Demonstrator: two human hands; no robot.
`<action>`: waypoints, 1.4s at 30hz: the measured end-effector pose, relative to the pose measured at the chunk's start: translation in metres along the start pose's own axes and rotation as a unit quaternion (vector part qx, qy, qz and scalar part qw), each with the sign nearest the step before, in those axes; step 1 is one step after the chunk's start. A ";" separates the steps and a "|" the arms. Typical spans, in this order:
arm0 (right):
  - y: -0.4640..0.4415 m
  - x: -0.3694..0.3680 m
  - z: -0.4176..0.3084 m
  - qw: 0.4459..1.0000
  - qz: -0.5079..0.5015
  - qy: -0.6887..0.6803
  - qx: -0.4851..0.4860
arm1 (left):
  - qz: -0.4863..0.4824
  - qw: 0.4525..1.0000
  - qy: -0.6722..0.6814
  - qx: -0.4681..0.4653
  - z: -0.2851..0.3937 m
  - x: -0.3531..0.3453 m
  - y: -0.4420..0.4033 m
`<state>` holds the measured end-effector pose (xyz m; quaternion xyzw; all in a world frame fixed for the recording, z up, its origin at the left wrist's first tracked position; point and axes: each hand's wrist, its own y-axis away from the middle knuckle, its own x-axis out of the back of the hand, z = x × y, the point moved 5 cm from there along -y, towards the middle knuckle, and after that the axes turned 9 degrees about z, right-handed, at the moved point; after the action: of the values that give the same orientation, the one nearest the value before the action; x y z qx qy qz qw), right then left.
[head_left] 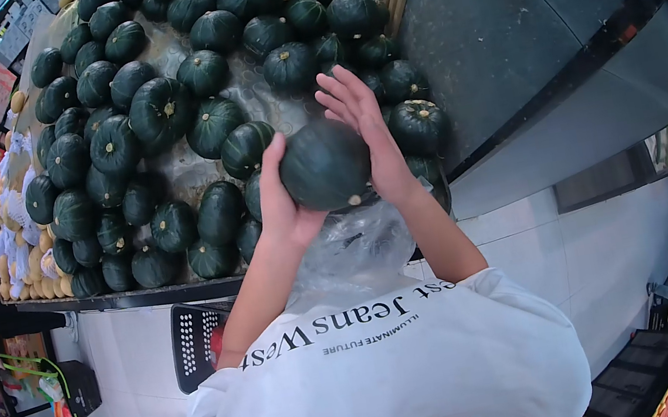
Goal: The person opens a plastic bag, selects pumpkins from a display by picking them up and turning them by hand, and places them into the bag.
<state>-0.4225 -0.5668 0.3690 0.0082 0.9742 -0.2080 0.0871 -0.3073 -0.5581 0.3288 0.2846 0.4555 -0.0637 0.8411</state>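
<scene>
White shirt (380,377) nearest; left hand (284,206) and right hand (379,143) clamp a squash (325,166) between them.

Squash (325,164) between both hands (331,172)

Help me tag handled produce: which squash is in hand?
The dark green squash between the left hand and right hand, its pale stem stub toward the white shirt. The other squashes lie on the display.
</scene>
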 end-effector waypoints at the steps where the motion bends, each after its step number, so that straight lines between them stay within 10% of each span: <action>1: -0.001 0.002 -0.005 1.000 0.014 0.001 0.008 | -0.046 0.997 0.042 0.046 -0.001 -0.002 -0.004; 9: -0.009 0.059 -0.072 0.890 0.317 -0.007 0.328 | -0.011 0.996 0.075 -0.039 0.038 0.005 -0.036; 11: -0.014 0.033 -0.045 0.901 0.320 0.021 0.292 | -0.008 0.997 0.069 -0.030 0.034 0.005 -0.042; 14: -0.005 -0.016 0.015 0.947 -0.044 0.277 0.155 | -0.029 0.998 0.043 -0.047 0.034 0.004 -0.047; 19: -0.006 0.006 0.020 0.953 0.181 0.113 0.215 | 0.031 0.995 0.024 -0.094 0.039 0.008 -0.046; 24: 0.007 -0.024 0.026 0.927 0.091 0.272 0.240 | -0.031 0.986 -0.060 -0.151 0.039 0.014 -0.059; 33: -0.001 -0.003 0.055 0.980 0.172 -0.100 -0.015 | -0.051 0.975 -0.095 -0.196 0.035 0.006 -0.050; 38: -0.004 0.005 0.079 0.885 0.222 -0.371 -0.174 | -0.121 0.829 -0.305 -0.453 0.036 -0.017 -0.023; 42: -0.002 0.008 0.087 0.849 0.231 -0.435 -0.193 | -0.019 0.500 -0.362 -0.786 0.060 -0.035 0.023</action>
<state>-0.4165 -0.6047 0.2902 0.1242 0.8269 0.0276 0.5477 -0.2753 -0.5763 0.3918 -0.5506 -0.0211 0.2074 0.8083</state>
